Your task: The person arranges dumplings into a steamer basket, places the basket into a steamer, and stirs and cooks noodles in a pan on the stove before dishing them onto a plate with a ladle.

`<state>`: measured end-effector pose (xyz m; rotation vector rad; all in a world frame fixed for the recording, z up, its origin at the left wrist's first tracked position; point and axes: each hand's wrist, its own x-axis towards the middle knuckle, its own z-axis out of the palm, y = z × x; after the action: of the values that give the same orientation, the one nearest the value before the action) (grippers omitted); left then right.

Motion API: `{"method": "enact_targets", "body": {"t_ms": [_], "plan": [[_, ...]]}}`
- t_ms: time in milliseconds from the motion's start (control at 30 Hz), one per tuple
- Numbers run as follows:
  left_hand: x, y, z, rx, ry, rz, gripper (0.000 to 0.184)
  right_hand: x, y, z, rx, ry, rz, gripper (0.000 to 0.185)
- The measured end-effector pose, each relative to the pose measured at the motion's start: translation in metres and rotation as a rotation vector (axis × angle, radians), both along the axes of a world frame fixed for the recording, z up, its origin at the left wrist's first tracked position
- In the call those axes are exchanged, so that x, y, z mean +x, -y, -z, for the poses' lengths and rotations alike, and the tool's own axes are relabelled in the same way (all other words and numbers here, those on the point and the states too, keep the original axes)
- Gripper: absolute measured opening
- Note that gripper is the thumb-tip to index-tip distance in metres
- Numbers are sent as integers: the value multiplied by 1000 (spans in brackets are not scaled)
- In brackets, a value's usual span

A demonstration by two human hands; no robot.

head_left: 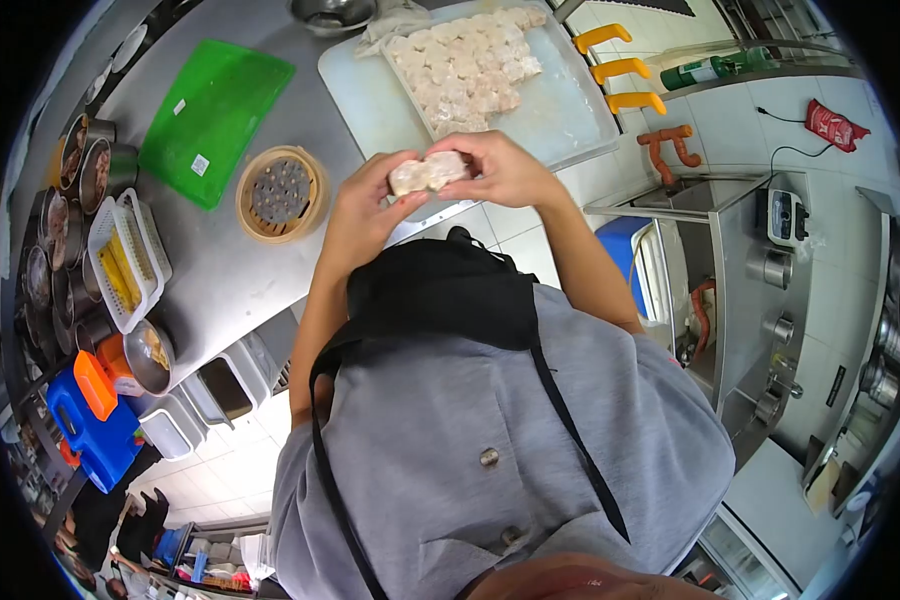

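Note:
Just above my apron, both hands hold a pale, lumpy piece of food (429, 173) that looks like two soft dumplings side by side. My left hand (370, 195) grips its left end between thumb and fingers. Its right end is pinched by my right hand (495, 168). Behind my hands, many similar pale pieces (465, 65) lie packed together on a whitish translucent board or tray (365, 95). To the left of my left hand, a round bamboo steamer (322, 205) stands on the steel counter, with a perforated grey liner in its bottom.
A green cutting board (210, 120) lies on the steel counter (210, 315). Metal pots (105, 175) with food and white plastic baskets (120, 230) line the left edge. A metal bowl (332, 12) sits at the back. Yellow handles (620, 68) stick out at right.

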<state>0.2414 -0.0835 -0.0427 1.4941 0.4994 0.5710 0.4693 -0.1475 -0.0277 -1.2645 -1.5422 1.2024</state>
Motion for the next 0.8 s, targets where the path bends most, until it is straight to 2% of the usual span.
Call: {"method": "enact_targets", "body": {"t_ms": [33,100,233,300,600,800], "plan": [[-4,6,3,-5,-2,-2,56,-10,-1,5,13,11,21,41],[-16,19,7,-29,-31,-277,43,-30,1,5,-22,69,18,41],[-40,26,10,-43,-80,-408,43,-62,-8,12,86,141,11,40],[-50,27,10,40,-95,-497,44,-75,-14,10,130,178,2,40],[-82,32,5,-11,-70,-699,44,-114,-39,19,179,142,-115,40],[-90,28,13,11,-71,-706,42,-125,-46,21,88,137,-123,43]]}}
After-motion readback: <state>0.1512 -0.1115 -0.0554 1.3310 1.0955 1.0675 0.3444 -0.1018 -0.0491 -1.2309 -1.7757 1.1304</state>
